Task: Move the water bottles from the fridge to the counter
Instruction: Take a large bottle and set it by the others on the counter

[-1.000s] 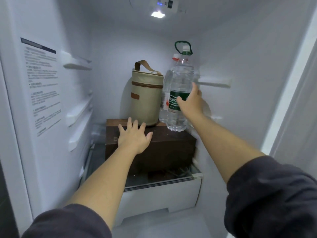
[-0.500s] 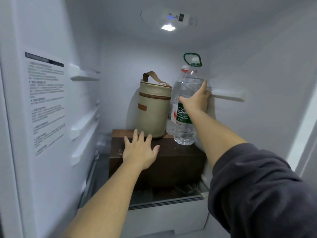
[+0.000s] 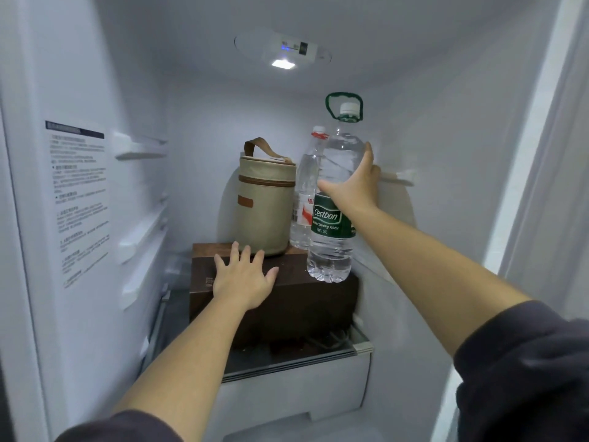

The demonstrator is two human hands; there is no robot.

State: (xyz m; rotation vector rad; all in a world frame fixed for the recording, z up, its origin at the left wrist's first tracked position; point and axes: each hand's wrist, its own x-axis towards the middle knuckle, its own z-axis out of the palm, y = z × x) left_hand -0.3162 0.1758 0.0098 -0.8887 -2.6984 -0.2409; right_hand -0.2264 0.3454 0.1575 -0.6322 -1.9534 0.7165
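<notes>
One green-label bottle (image 3: 331, 250) in right hand (image 3: 357, 189), red-label bottle (image 3: 304, 193) behind, beige bag (image 3: 266, 202) beside

Above the brown box (image 3: 287, 298) I have free room up to the fridge ceiling (image 3: 191, 43). At the back the beige zip bag (image 3: 266, 205) and the red-label bottle (image 3: 306, 177) stand just beside each other. The Cestbon bottle (image 3: 331, 250) is near the right wall (image 3: 446, 148), so this gap is narrow.

Plenty tucked out of sight here!
The red-labelled bottle (image 3: 304, 199) is half hidden behind the green-labelled bottle (image 3: 333, 237). The right hand (image 3: 357, 183) loses its fingers round the far side, the wall sticker (image 3: 79, 202) print is too small to read, and the right sleeve (image 3: 526, 378) runs off the bottom edge.
</notes>
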